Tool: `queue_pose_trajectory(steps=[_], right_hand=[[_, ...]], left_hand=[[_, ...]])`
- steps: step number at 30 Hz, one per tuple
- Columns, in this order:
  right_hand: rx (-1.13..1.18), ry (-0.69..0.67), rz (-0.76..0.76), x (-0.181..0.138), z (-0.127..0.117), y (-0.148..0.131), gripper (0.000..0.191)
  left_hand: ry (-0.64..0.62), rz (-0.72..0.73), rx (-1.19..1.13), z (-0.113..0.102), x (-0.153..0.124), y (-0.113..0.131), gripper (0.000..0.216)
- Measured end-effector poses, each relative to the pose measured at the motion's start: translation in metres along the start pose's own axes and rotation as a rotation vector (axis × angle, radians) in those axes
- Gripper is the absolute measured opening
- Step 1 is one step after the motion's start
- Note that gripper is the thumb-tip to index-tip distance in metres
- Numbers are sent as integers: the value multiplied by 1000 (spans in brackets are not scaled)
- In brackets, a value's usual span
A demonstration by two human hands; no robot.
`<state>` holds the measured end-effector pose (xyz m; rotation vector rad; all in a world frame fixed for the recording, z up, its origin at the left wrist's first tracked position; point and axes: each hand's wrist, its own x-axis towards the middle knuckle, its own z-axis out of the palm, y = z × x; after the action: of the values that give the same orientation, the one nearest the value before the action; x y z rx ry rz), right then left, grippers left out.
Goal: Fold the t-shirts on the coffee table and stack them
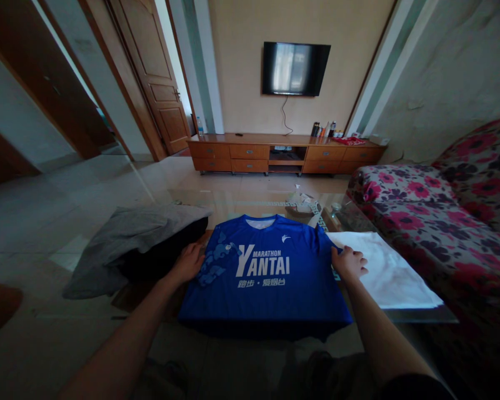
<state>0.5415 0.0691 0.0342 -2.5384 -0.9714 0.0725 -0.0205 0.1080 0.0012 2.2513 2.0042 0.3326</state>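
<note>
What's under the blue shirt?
The blue shirt lies flat on a glass table. The left hand and right hand touch its sides. Anything directly beneath the cloth is covered.

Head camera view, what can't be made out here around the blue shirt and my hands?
Blue shirt: head view, its near hem drops past the edge of the table into shadow.
Left hand, right hand: head view, grip or mere rest on the shirt's sides unclear; too dim.
Gray garment: head view, it covers something dark, unidentifiable.
Bottles on the cabinet: head view, too small to read.
</note>
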Motion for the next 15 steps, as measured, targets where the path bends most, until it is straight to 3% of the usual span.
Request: queue_pose_trajectory(steps=[3,6,15], right_hand=[[56,-13,-40,8,6,7,54],[202,-36,-66,13,7,8,42],[394,7,-74,20,6,1,44]], left_hand=[[-123,-139,30,-18,2,7,49],[-257,-200,-7,-30,4,13,53],[-382,-133,25,-33,-3,18,49]])
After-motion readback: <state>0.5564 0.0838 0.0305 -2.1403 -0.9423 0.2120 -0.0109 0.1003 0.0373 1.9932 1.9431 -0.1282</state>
